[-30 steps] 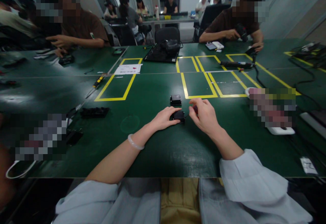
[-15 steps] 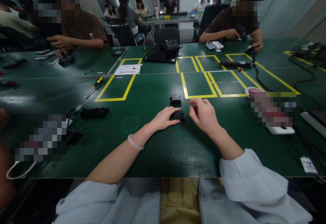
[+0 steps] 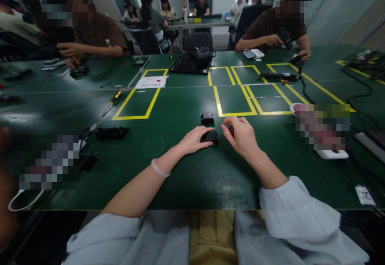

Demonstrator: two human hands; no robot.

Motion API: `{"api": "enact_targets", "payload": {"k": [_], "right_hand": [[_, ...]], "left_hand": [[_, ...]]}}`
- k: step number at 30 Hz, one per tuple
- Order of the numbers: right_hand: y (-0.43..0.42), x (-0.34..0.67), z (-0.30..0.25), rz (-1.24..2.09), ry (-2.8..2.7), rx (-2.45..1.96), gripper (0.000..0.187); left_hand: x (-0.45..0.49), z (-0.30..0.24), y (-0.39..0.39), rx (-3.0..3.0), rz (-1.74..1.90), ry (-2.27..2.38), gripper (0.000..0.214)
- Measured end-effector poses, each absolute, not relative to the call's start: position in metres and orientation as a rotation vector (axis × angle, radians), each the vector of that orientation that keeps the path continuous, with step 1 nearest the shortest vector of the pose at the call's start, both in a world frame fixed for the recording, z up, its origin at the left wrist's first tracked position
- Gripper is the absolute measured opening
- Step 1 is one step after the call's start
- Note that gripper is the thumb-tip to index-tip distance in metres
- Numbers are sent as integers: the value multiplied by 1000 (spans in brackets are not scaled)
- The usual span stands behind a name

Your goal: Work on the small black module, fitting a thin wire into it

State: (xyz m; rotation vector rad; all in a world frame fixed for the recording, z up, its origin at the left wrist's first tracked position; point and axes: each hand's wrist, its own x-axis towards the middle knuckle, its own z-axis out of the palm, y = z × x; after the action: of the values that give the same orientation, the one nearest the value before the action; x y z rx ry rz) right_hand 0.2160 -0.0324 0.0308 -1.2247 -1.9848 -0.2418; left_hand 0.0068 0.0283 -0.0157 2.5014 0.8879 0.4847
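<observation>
A small black box-shaped part [image 3: 211, 137] rests on the green table, its kind not clear. My left hand [image 3: 197, 139] is closed on it, thumb on the near side and fingers on the far side. Just right of it my right hand [image 3: 240, 135] hovers with thumb and fingers curled together. Something small and dark shows among those fingers, mostly hidden. A similar black part [image 3: 207, 118] lies just beyond, touched by neither hand.
On the left lie a black strip-shaped part [image 3: 112, 133] and a yellow-black screwdriver [image 3: 116, 97]. A white-edged phone-like object [image 3: 332, 153], partly blurred out, lies at right. Yellow tape [image 3: 237, 115] marks rectangles. Across the table, one co-worker holds a power drill [image 3: 284, 38].
My right thumb and fingertips have shifted very slightly left, towards the black part. My left hand and both black parts stay where they were.
</observation>
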Motion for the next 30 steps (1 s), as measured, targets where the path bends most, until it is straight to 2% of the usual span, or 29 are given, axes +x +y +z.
{"api": "enact_targets", "payload": {"k": [30], "right_hand": [[-32, 215, 30, -207, -1988, -1219, 14]], "left_hand": [[7, -17, 29, 2485, 492, 882, 53]]}}
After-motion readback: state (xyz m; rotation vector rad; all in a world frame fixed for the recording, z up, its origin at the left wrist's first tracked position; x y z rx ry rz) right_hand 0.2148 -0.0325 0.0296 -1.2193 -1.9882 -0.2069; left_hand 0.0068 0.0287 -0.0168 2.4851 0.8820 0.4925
